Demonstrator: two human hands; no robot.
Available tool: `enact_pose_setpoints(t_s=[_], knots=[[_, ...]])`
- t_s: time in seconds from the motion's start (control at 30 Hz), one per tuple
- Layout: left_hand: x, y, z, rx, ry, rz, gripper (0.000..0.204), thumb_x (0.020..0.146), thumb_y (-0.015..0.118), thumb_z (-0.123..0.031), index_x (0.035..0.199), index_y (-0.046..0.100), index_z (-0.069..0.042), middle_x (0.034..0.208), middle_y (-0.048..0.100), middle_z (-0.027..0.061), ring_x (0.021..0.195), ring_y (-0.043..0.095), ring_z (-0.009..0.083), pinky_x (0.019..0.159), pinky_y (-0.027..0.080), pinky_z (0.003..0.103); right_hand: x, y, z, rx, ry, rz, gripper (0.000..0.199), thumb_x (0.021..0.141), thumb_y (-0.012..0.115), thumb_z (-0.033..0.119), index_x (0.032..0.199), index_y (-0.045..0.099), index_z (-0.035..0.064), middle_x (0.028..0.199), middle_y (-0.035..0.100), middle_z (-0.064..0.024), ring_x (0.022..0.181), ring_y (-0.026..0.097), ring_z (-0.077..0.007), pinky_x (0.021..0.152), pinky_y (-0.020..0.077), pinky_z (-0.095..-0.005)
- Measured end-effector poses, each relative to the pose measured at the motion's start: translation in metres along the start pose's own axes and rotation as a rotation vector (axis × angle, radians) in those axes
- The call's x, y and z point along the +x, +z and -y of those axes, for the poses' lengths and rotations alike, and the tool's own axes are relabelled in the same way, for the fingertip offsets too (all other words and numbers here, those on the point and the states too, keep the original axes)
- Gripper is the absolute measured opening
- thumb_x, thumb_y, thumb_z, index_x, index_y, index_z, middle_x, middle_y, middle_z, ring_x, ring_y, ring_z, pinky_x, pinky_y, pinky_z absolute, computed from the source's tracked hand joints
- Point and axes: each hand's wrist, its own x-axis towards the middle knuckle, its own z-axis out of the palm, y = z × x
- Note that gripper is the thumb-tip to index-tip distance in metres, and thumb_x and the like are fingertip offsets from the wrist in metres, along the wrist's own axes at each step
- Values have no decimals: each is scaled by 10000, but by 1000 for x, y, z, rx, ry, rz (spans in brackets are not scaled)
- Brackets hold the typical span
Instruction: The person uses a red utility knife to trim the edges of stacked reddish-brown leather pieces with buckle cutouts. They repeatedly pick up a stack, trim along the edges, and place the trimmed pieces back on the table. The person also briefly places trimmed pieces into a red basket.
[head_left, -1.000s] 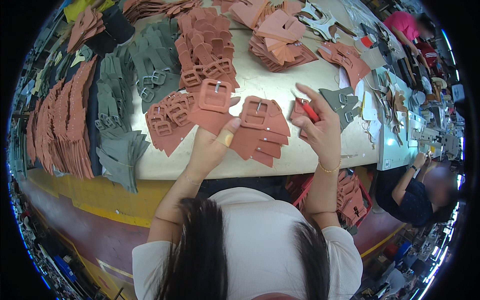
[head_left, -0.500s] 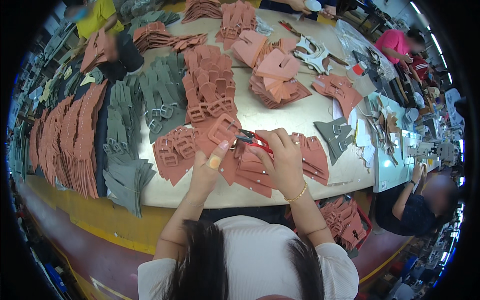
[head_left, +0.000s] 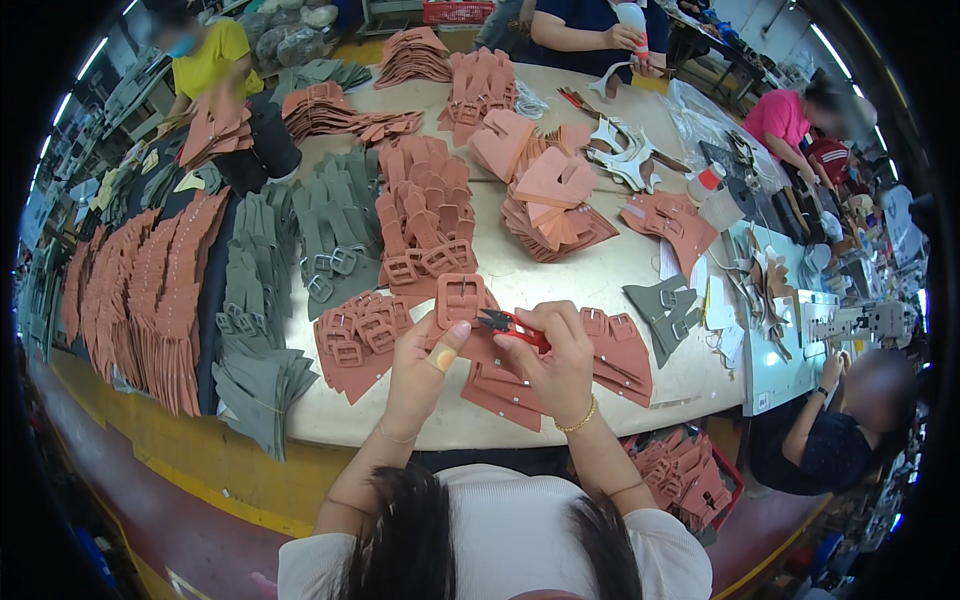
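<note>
Above the bench (head_left: 700, 385), near its front edge, the left hand (head_left: 416, 376) pinches a salmon buckled piece (head_left: 460, 300); just right of it, the right hand (head_left: 560, 362) grips red snips (head_left: 524, 333), their long axis pointing left.

Broad work table (head_left: 700, 385), pale top, glossy glare in patches. Floor (head_left: 125, 482) maroon, wide yellow band (head_left: 170, 462) below table's near left edge. Pale blue-green side table (head_left: 765, 378) at right. Bright strip lights (head_left: 838, 46) toward upper left and right rims.
</note>
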Motion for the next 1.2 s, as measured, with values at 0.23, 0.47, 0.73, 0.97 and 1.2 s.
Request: enact_pose_setpoints(t_s=[0.23,0.47,0.73,0.97,1.2], knots=[[-9,6,-14,91,31,25,302,948,582,-144,1199,583,24,1076,638,47,942,576,77,816,467,225,2,2,0,19,-93,-39,285,710,805,76,937,655,-10,880,574,-94,724,583,-169,603,487,-269],[-10,8,-19,87,32,42,305,948,576,-141,1203,578,25,1076,636,49,946,576,76,822,465,226,4,2,2,26,-111,-16,319,692,816,80,959,664,-5,902,577,-92,739,594,-170,619,499,-269],[-12,5,-18,228,-24,40,292,945,579,-146,1187,597,16,1067,644,52,963,576,81,851,453,227,7,1,3,19,-111,9,322,685,820,87,955,669,-3,909,579,-95,741,598,-174,621,502,-273],[-13,8,-14,326,3,41,296,950,579,-159,1190,598,12,1051,650,47,934,581,84,822,467,232,7,1,4,-2,-110,-8,309,683,808,84,947,668,3,861,575,-92,713,591,-200,599,491,-301],[-10,7,-18,372,36,53,309,958,558,-158,1221,572,3,939,655,28,814,537,43,706,451,218,6,7,-4,91,-56,9,265,721,789,65,933,643,6,856,550,-72,686,544,-145,644,477,-252]])
